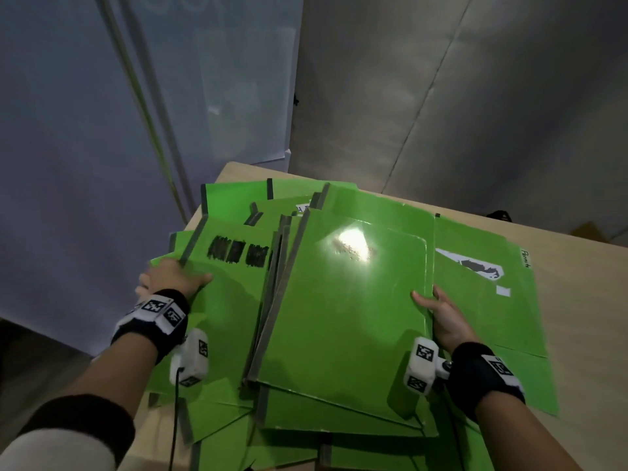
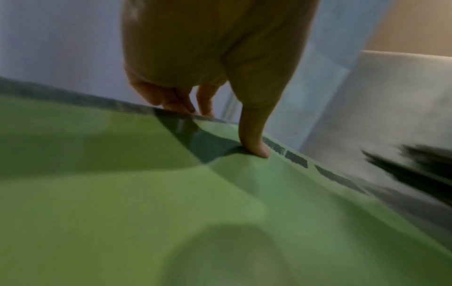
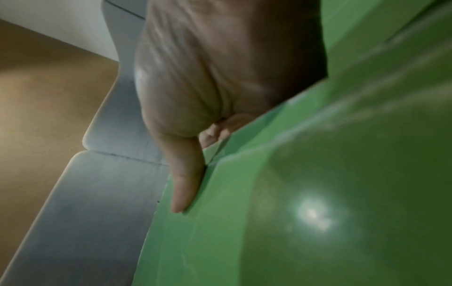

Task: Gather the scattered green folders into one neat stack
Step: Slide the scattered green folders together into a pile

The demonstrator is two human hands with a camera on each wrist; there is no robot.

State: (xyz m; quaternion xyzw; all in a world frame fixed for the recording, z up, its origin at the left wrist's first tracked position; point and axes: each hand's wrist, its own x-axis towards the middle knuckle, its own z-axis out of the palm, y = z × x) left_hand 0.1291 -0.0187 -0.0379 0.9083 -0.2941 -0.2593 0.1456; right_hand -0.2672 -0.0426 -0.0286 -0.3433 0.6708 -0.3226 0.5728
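Note:
Several green folders with grey taped spines lie fanned in a loose heap on a light wooden table [image 1: 577,266]. The top folder [image 1: 346,300] is glossy and catches a glare. My left hand [image 1: 173,277] grips the left edge of a folder with black scribbles [image 1: 238,254]; in the left wrist view its thumb [image 2: 254,139] lies on top and its fingers curl under the edge. My right hand [image 1: 438,314] grips the right edge of the top folder, thumb [image 3: 186,185] on top, fingers tucked beneath. A folder with a torn white label [image 1: 482,277] lies flat at the right.
The table's left edge drops off beside my left hand, with a bluish wall [image 1: 85,130] behind. A grey wall [image 1: 475,96] stands behind the table's far edge. Bare tabletop shows at the right. A cable [image 1: 175,419] hangs from my left wrist camera.

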